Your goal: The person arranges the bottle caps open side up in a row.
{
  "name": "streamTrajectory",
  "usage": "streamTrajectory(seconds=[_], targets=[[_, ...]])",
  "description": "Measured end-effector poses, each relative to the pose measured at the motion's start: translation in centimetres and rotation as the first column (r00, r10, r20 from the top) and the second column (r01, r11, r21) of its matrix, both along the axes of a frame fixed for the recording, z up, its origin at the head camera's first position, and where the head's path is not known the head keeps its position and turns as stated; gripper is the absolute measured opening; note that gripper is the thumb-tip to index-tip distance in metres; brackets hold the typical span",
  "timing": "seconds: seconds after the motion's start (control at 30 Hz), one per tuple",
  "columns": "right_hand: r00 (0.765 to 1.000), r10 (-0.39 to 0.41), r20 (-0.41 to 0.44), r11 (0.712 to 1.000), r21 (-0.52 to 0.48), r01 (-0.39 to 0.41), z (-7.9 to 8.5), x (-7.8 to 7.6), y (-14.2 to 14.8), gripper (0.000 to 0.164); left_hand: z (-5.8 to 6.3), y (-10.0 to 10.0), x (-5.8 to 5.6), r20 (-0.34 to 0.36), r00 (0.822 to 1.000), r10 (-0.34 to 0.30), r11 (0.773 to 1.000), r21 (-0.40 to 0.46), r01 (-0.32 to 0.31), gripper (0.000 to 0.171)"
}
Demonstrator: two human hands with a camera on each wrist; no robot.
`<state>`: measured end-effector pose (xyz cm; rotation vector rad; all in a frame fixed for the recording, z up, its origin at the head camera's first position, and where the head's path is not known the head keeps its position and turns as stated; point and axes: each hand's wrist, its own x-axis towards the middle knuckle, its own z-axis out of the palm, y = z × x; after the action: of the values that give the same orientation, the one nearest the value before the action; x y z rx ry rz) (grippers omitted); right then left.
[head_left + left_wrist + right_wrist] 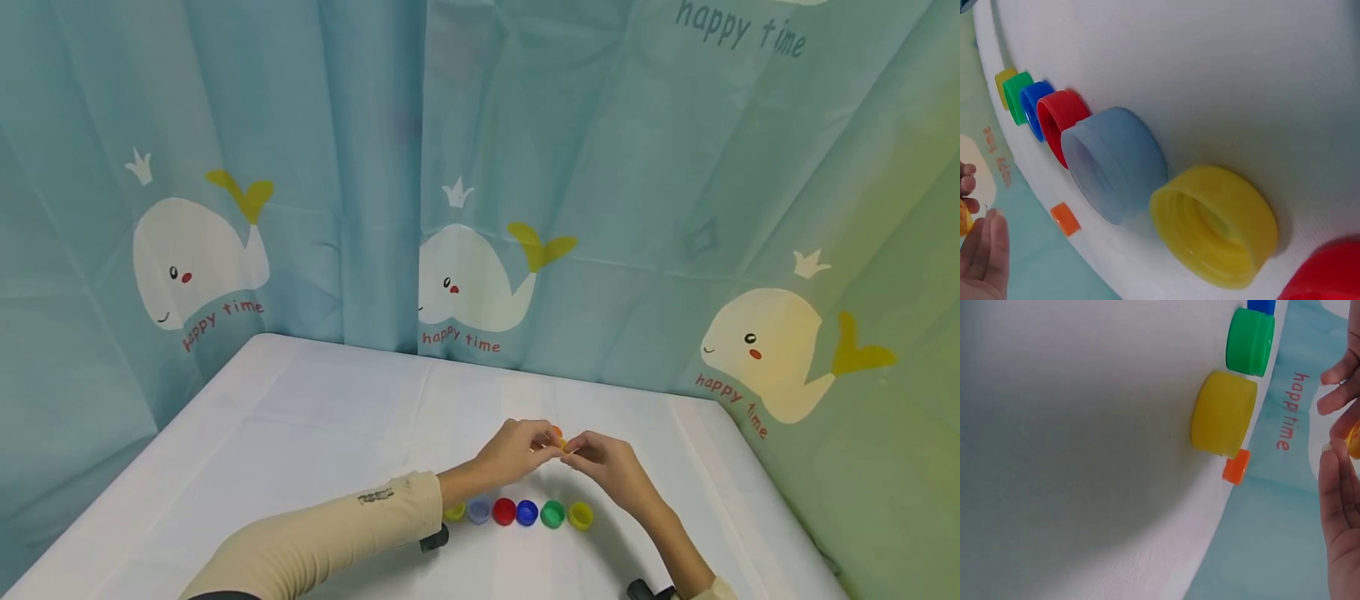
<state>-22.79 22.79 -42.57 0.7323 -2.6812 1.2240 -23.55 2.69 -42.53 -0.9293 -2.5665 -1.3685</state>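
Note:
Fingertips of my left hand (510,452) and right hand (613,468) meet over the far side of the table, pinching a small yellow-orange cap (564,446) between them. Fingers cover most of it; only a sliver of it shows in the right wrist view, at the edge. Just behind the hands an orange cap (1065,219) lies on the cloth. In front of them runs a row of caps: yellow (1215,226), pale blue (478,511), red (504,512), blue (527,512), green (552,514) and another yellow cap (1224,414).
A white cloth covers the table (300,433). One more red cap (1329,275) appears at the corner of the left wrist view; my left sleeve (337,533) hides that spot in the head view. Behind the table hangs a blue-green curtain (637,167) with whale prints.

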Motion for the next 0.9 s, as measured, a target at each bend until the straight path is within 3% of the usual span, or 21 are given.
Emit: streamTrajectory(seconds=[0.17,0.33,0.67,0.9], targets=[[0.997,0.011,-0.071,1.000,0.029,-0.009,0.1,0.4,0.6,0.012,0.1,0.2,0.4,-0.100,0.994,-0.036,0.998,-0.053,0.031,0.011],[0.997,0.027,-0.078,0.998,0.062,-0.022,0.2,0.7,1.1,0.012,0.5,0.6,0.7,-0.174,0.984,-0.045,0.994,-0.109,0.026,0.016],[0.983,0.083,-0.166,0.985,0.165,-0.055,0.1,1.6,2.1,0.014,0.2,1.1,1.4,-0.107,0.983,-0.146,0.969,-0.215,0.120,0.019],[0.988,0.117,-0.103,0.968,0.235,-0.090,0.7,2.8,3.0,0.015,-0.3,1.9,1.5,-0.067,0.968,-0.242,0.920,-0.333,0.207,0.028]])
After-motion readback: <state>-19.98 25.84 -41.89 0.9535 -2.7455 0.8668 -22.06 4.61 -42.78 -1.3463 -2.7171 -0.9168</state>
